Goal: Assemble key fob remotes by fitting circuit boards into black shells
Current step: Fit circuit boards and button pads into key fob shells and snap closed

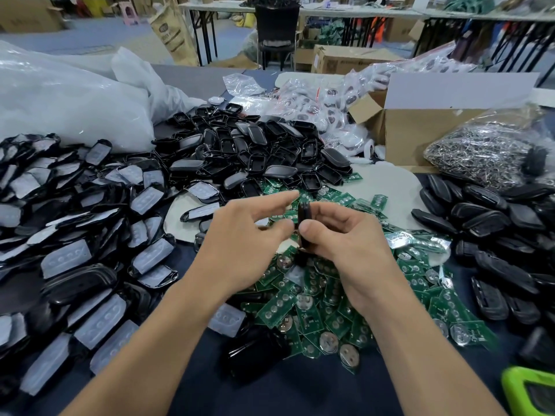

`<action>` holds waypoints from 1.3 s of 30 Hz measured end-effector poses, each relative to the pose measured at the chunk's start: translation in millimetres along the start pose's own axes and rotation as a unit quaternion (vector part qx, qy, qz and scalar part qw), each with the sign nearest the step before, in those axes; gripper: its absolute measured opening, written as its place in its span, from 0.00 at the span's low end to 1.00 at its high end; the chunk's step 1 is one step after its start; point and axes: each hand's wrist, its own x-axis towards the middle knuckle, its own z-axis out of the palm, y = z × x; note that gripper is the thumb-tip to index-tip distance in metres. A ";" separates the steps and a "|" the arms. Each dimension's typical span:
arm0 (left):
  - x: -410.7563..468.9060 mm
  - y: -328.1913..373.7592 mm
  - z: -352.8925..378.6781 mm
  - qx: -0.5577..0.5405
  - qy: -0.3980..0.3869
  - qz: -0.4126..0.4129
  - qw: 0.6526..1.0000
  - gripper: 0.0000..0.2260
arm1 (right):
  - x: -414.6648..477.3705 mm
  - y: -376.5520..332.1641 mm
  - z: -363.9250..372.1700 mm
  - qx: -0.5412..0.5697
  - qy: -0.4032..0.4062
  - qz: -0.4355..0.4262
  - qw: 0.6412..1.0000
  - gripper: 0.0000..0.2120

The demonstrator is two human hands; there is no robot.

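Observation:
My right hand [345,238] grips a black key fob shell [304,216] edge-on above the table, thumb on its near side. My left hand [249,232] is just left of the shell, index finger stretched out over its top and thumb close to its side; whether it touches is unclear. Under both hands lies a heap of green circuit boards [315,307] with round coin-cell holders. Empty black shells [264,151] are piled behind the hands.
Shell halves with clear rubber button pads [75,235] cover the left. Closed black fobs [495,235] lie at the right. Behind stand a cardboard box [414,130], a bag of metal rings [486,151] and white plastic bags [66,97]. A green object [528,391] sits bottom right.

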 end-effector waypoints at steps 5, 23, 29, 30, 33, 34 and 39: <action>4.9 -2.0 -10.9 -0.161 -0.100 0.044 0.981 0.19 | -0.8 -7.6 -9.6 0.080 -0.115 0.092 0.986 0.14; 3.7 -8.6 3.3 -0.209 0.109 -0.091 0.967 0.10 | -8.7 -4.3 10.9 -0.143 0.049 -0.057 0.987 0.15; 2.0 -2.6 2.9 -0.250 0.090 -0.116 0.957 0.12 | -6.4 -5.4 8.0 -0.106 0.064 -0.053 0.991 0.18; 2.2 -2.9 2.5 -0.264 0.079 -0.117 0.954 0.12 | -6.0 -5.7 8.1 -0.096 0.065 -0.049 0.992 0.17; 3.5 -5.3 1.7 -0.281 0.064 -0.109 0.951 0.11 | -5.0 -5.5 7.2 -0.075 0.062 -0.042 0.994 0.16; 3.9 -6.2 1.7 -0.279 0.063 -0.107 0.952 0.11 | -4.8 -5.6 6.6 -0.067 0.059 -0.040 0.995 0.16; 3.8 -7.1 3.5 -0.256 0.017 -0.124 0.958 0.10 | -4.5 -4.6 1.1 -0.043 0.041 -0.035 0.998 0.16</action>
